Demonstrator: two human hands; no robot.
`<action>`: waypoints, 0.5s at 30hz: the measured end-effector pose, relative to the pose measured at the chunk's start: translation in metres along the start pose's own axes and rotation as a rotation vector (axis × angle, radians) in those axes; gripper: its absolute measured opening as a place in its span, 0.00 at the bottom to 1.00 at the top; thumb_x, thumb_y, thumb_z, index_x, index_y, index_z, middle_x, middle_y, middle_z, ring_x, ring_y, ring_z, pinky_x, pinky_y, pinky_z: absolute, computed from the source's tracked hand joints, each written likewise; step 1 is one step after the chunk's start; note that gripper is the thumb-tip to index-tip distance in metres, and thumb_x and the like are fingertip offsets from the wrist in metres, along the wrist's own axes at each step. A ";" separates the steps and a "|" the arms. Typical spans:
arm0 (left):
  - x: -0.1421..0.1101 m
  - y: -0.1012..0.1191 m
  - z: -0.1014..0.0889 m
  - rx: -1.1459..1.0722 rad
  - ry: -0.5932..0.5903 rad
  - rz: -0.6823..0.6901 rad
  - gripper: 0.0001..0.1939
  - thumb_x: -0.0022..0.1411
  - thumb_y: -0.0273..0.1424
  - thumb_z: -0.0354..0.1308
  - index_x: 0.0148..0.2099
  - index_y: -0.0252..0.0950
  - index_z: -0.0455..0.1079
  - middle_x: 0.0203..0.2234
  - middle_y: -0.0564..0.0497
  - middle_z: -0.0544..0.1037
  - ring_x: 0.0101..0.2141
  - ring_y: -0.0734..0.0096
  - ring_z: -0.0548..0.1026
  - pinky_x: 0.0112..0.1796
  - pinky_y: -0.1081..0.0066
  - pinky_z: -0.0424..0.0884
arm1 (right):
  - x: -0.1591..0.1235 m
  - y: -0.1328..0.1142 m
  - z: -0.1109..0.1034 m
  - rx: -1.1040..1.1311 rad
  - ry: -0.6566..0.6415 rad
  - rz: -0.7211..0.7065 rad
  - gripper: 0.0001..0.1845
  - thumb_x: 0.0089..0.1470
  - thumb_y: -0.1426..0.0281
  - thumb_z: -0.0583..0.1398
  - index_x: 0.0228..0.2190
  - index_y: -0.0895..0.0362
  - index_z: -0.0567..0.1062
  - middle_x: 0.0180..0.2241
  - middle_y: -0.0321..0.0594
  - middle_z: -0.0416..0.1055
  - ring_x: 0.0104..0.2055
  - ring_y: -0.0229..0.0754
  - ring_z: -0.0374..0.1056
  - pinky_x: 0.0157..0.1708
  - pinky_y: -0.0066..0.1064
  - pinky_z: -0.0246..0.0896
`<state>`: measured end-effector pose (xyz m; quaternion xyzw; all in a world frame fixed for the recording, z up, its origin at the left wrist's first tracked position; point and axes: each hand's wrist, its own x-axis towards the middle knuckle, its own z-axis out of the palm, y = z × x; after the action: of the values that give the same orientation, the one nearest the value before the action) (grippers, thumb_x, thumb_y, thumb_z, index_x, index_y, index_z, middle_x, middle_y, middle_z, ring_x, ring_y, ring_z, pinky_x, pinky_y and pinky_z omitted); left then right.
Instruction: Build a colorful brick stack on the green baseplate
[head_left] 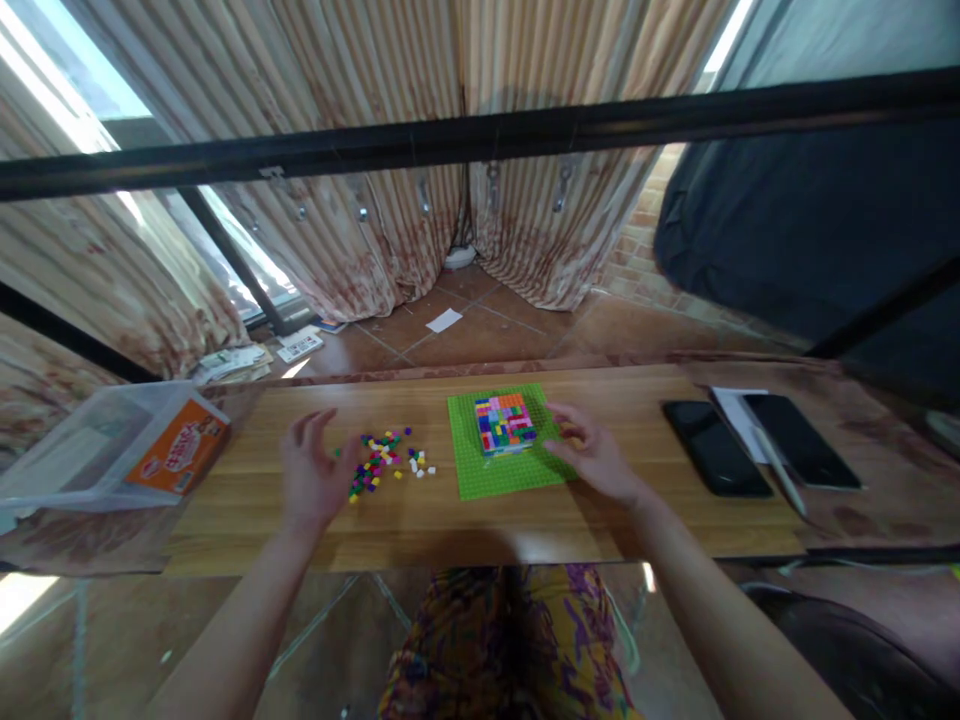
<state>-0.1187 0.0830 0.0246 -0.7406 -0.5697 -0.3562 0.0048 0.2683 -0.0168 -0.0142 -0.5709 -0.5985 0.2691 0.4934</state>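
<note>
A green studded baseplate lies on the wooden board, bearing a square block of multicoloured toy bricks. My right hand is over the plate's right edge, fingers apart and pointing toward the brick block without touching it. Left of the plate spreads a heap of small loose bricks in many colours, with a smaller cluster of mostly white and yellow bricks beside it. My left hand hovers at the heap's left side, its thumb and fingers spread. I see nothing held in either hand.
At the left end stands a clear plastic box with an orange label. Two black phones, a white paper and a white pen lie to the right. A dark metal bar crosses beyond the wooden board.
</note>
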 end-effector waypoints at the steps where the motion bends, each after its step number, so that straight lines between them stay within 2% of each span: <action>1: 0.001 0.029 0.009 -0.047 -0.072 0.115 0.28 0.60 0.43 0.57 0.59 0.36 0.63 0.57 0.39 0.67 0.58 0.53 0.66 0.57 0.51 0.65 | 0.002 0.001 0.000 -0.001 -0.035 0.000 0.31 0.51 0.62 0.66 0.57 0.46 0.70 0.56 0.42 0.68 0.51 0.47 0.67 0.49 0.42 0.66; 4: 0.004 0.112 0.043 -0.070 -0.347 0.297 0.43 0.55 0.48 0.63 0.67 0.38 0.53 0.67 0.36 0.54 0.64 0.44 0.57 0.60 0.44 0.58 | 0.010 0.006 0.001 -0.001 -0.120 0.005 0.39 0.49 0.62 0.68 0.61 0.45 0.64 0.61 0.44 0.63 0.54 0.49 0.67 0.49 0.44 0.67; 7: 0.014 0.165 0.070 -0.054 -0.587 0.362 0.51 0.51 0.49 0.66 0.70 0.40 0.48 0.69 0.35 0.50 0.67 0.40 0.52 0.61 0.38 0.52 | 0.019 0.011 0.002 0.011 -0.185 0.007 0.43 0.48 0.62 0.68 0.63 0.44 0.61 0.62 0.45 0.60 0.53 0.50 0.67 0.48 0.45 0.68; 10: 0.027 0.183 0.081 -0.059 -0.691 0.414 0.52 0.52 0.48 0.66 0.71 0.39 0.45 0.68 0.36 0.54 0.66 0.43 0.53 0.62 0.41 0.51 | 0.026 0.013 0.000 0.039 -0.251 -0.007 0.43 0.49 0.63 0.68 0.64 0.43 0.59 0.62 0.45 0.61 0.51 0.49 0.68 0.47 0.46 0.69; 15: 0.032 0.180 0.085 -0.104 -0.769 0.418 0.47 0.56 0.44 0.62 0.71 0.39 0.45 0.63 0.39 0.64 0.61 0.46 0.63 0.61 0.43 0.56 | 0.031 0.012 -0.004 0.085 -0.344 -0.034 0.38 0.53 0.64 0.65 0.63 0.44 0.61 0.59 0.46 0.64 0.50 0.48 0.68 0.47 0.45 0.69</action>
<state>0.0812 0.0814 0.0500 -0.9180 -0.3491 -0.0744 -0.1730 0.2813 0.0136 -0.0142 -0.4847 -0.6718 0.3794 0.4120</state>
